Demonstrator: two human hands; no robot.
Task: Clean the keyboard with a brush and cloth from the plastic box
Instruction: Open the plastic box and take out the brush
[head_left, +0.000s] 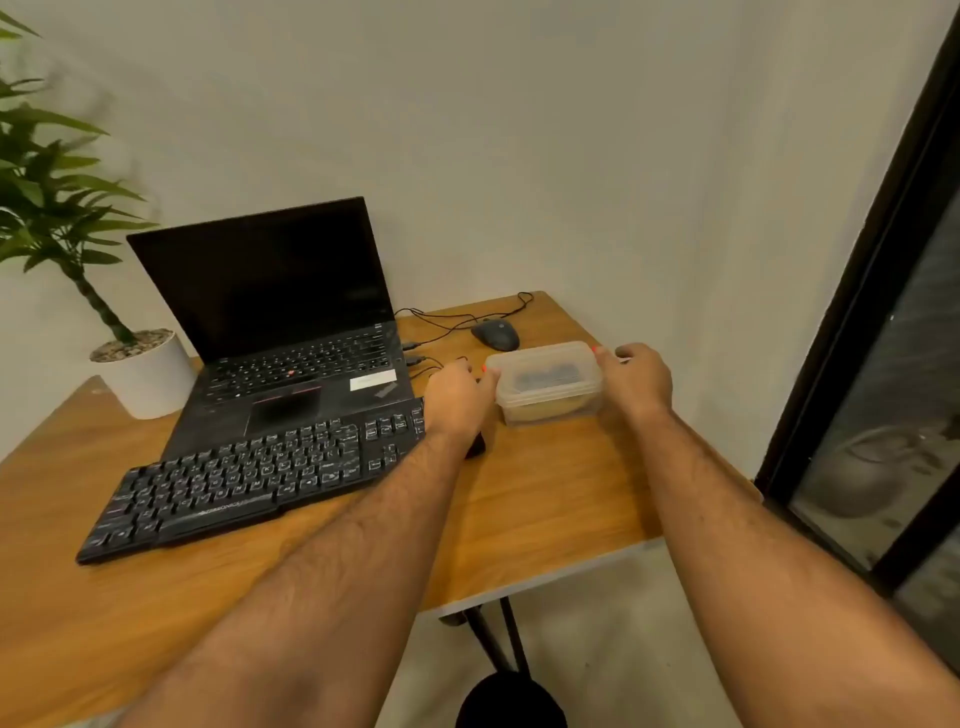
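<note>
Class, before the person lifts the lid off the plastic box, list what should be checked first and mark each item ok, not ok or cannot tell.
1. Left hand grips the left end of the plastic box: ok.
2. Right hand grips its right end: ok.
3. Box stands flat on the table: ok.
4. Lid already off: not ok, it sits on the box.
5. Brush and cloth inside: cannot tell, only a dark shape shows through the lid.
6. Keyboard within reach, in front of the laptop: ok.
</note>
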